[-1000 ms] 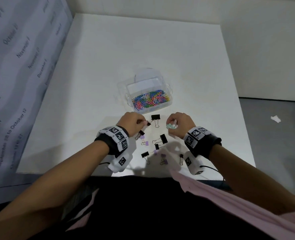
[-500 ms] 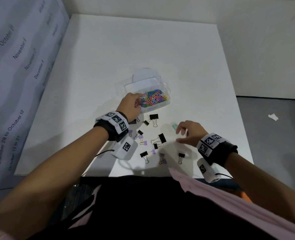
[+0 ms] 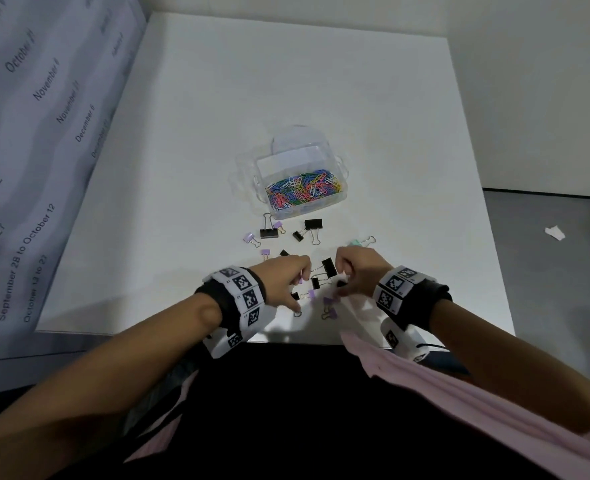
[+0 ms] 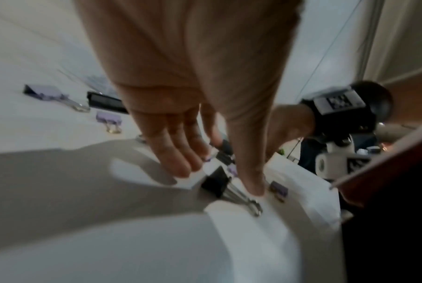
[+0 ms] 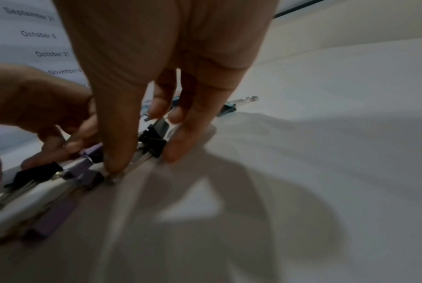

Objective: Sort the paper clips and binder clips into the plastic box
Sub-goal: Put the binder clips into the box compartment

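A white desk (image 3: 217, 98) is seen, flanked on the left by a sheet printed with dates (image 3: 26, 150) and on the right by grey floor (image 3: 546, 271). A clear plastic box (image 3: 300, 181) holding coloured paper clips (image 3: 304, 188) is set mid-desk. Black and purple binder clips (image 3: 307, 230) are scattered near it. The left hand (image 3: 283, 275) is lowered with fingers (image 4: 181, 162) narrowly spread; whether anything is held cannot be told. A black binder clip (image 5: 154, 141) is pinched by the right hand (image 3: 359, 268).
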Available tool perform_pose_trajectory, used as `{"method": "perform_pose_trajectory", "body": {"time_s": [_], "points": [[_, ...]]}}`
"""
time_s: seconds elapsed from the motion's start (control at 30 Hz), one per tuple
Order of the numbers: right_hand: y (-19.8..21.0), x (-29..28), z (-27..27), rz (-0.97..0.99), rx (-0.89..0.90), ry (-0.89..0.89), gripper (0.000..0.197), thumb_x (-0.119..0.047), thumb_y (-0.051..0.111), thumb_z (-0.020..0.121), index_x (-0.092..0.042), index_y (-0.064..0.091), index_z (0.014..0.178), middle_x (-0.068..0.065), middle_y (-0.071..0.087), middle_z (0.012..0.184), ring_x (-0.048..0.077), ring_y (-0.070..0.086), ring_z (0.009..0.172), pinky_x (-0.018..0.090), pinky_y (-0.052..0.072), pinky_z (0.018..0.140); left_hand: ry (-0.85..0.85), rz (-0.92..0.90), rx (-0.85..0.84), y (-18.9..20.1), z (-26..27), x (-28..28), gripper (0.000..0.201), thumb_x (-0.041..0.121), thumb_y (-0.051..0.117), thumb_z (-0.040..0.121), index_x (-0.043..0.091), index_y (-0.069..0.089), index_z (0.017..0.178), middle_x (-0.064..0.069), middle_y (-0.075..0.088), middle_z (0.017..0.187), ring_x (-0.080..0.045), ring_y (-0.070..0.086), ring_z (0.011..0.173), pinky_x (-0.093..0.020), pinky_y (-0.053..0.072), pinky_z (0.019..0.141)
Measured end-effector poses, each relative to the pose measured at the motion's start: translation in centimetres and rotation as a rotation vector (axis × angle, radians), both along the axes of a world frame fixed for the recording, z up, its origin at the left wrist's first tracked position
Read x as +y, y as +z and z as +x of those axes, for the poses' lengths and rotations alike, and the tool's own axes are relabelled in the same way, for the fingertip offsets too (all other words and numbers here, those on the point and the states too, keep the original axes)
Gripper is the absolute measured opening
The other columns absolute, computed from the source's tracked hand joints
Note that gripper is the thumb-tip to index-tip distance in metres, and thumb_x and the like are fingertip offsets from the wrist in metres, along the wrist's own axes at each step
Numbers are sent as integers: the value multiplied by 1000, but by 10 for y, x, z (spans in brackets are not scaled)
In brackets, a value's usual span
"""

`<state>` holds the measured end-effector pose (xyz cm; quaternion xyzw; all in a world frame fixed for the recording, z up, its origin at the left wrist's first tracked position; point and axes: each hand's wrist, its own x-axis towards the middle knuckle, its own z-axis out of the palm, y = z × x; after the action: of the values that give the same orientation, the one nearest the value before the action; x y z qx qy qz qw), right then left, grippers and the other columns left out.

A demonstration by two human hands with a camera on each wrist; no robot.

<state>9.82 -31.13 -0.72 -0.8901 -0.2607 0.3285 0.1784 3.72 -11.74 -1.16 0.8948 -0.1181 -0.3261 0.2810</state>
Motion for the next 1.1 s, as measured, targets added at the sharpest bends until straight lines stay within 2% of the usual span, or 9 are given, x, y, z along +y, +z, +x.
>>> {"method": "perform_pose_trajectory", "body": {"time_s": [0.1,0.23,0.47,0.6,0.7,0.77,0.9,0.97,1.1], "points": [[1,15,-2,30,-46,-5,58,-31,87,53,-19,39,83,-4,38,86,18,39,72,25,32,58,43,-10,-72,-6,-7,-7,53,28,81,64,18,33,85,3,45,81,-24,49,74,-36,41,65],[-1,29,-4,12,-27,47,67,-30,86,55,-14,43,104,2,38,103,24,49,85,35,44,75,121,0,-125,-9,-5,-7,37,24,69,78,16,34,84,-2,48,82,-30,52,79,-39,40,69],[0,35,12,116,-116,-89,46,-29,75,70,-12,49,105,3,39,103,26,52,87,37,48,81,353,-40,-252,-4,4,17,27,28,65,82,15,42,84,-2,46,87,-25,50,78,-34,40,70],[10,17,30,106,-202,-213,51,-31,76,71,-15,48,111,4,42,113,17,48,91,25,40,80,504,113,-320,5,12,44,59,40,77,68,11,46,109,-8,43,109,-23,46,96,-35,43,82],[10,1,39,44,-221,-279,62,-31,78,67,-16,47,118,10,42,120,26,47,106,30,39,88,593,148,-305,8,16,58,80,42,82,61,12,43,125,-14,37,123,-30,41,114,-41,42,97],[11,-4,41,23,-246,-310,67,-32,77,68,-18,44,125,13,40,123,30,44,114,33,38,93,628,101,-340,8,19,62,79,38,80,66,15,40,131,-16,35,125,-31,41,116,-39,40,100],[16,6,46,35,-273,-280,71,-30,68,78,-27,32,139,15,35,135,34,38,123,40,36,102,473,18,-413,9,26,57,66,26,66,82,26,34,139,-12,33,126,-29,46,113,-39,46,98],[16,15,49,3,-282,-235,72,-29,65,81,-29,27,142,14,34,139,34,37,124,40,34,103,386,56,-385,9,30,52,57,22,60,86,25,37,139,-12,33,131,-28,46,115,-39,45,99],[13,25,52,-33,-269,-211,66,-21,62,81,-23,32,140,13,41,135,33,40,120,40,35,101,407,70,-361,4,34,52,44,11,48,91,19,45,135,-11,37,136,-30,53,110,-35,44,98]]}}
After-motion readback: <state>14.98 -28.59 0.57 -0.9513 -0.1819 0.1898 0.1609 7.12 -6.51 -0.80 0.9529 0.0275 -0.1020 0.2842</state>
